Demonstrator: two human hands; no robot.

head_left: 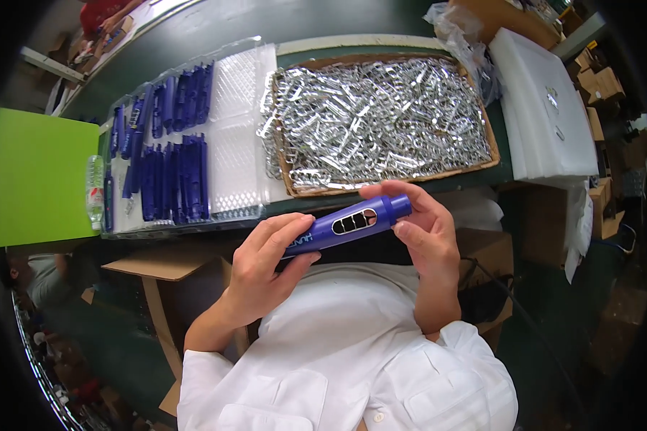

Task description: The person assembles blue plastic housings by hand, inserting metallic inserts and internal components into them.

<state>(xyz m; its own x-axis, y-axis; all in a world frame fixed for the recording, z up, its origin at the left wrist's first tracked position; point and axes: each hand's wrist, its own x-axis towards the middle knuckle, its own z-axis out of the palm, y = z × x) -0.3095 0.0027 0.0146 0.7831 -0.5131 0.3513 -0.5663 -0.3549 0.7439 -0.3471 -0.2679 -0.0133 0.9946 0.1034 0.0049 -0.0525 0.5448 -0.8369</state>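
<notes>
A blue plastic tube-shaped handle housing (322, 235) is held in front of my white shirt, slanting up to the right. It has an oval silver-rimmed panel with dark segments and a narrower collar at its right end. My left hand (266, 262) is closed round its left end, which the fingers partly hide. Around the collar end, my right hand (431, 233) grips with the thumb below and fingers behind. Beyond the hands, a clear plastic tray (237, 210) holds several similar blue housing parts (174, 179) in rows.
A shallow cardboard box (492, 140) full of shiny metal pieces stands on the green table beyond my hands. White foam sheets (535, 108) are stacked at right. A lime-green panel (39, 179) and a clear bottle (95, 190) stand left. Open cartons (158, 262) sit below the table edge.
</notes>
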